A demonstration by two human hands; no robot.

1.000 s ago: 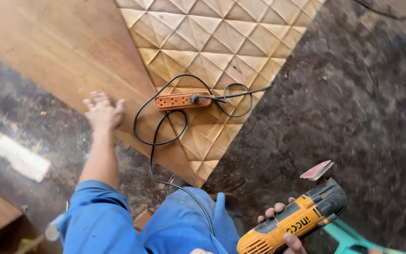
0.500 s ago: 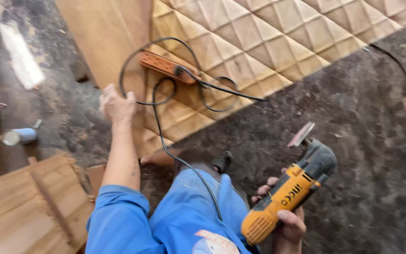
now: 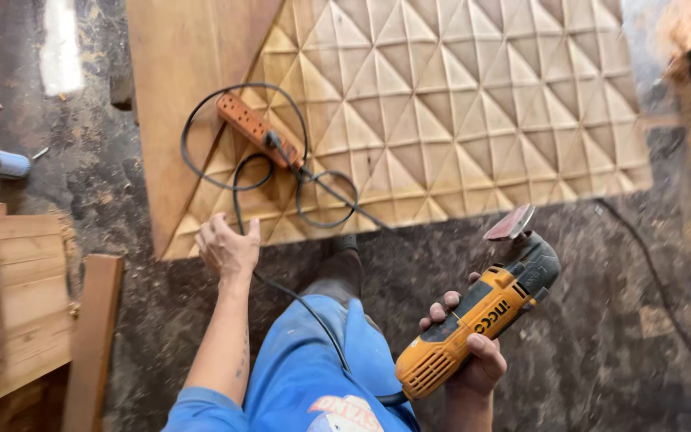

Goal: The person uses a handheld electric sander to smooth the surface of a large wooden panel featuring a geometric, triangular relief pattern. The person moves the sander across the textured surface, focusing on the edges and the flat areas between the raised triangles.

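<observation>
Orange-and-black power sander (image 3: 477, 320), triangular red pad up, tilted, gripped above dusty floor

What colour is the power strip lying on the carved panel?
Orange, with a black cord plugged in; the power strip shows in the head view.

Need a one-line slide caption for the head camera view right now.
Right hand grips an orange oscillating sander; left hand reaches toward a carved wooden panel bearing an orange power strip.

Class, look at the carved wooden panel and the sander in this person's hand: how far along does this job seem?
Done: the panel already carries its full grid of carved facets. In hand: the right hand grips the orange sander, lifted off the wood; the left hand hovers by the panel's corner. Left: how much sanding remains cannot be told.
</observation>
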